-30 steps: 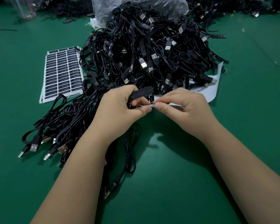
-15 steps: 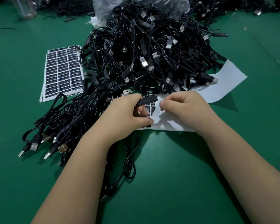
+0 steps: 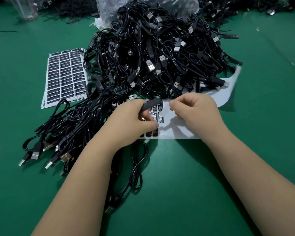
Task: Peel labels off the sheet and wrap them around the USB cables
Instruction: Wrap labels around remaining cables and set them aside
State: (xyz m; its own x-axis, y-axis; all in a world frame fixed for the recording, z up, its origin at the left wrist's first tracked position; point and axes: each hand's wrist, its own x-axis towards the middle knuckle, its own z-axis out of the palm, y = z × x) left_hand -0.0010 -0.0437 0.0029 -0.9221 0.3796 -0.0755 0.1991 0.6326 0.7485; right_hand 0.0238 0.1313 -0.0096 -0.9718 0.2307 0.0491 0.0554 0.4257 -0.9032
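My left hand [image 3: 134, 118] grips the black inline block of a USB cable [image 3: 152, 103]; the cable's cord [image 3: 137, 166] trails toward me across the mat. Under both hands lies a mostly bare white label sheet [image 3: 186, 132], with a few black labels [image 3: 161, 117] left beside my left fingertips. My right hand [image 3: 196, 110] is curled, and its thumb and forefinger pinch the sheet just right of those labels. Whether a label is lifted is hidden by the fingers.
A big heap of black USB cables [image 3: 160, 53] fills the middle, spilling left toward a bundle with plugs [image 3: 34, 155]. A full label sheet [image 3: 65, 75] lies at the left. A clear plastic bag [image 3: 143, 7] stands behind the heap on the green mat [image 3: 245, 167].
The backing sheet, held up between both hands a second ago, now lies flat on the mat. My right hand has moved onto it beside the remaining labels; my left hand keeps the cable.
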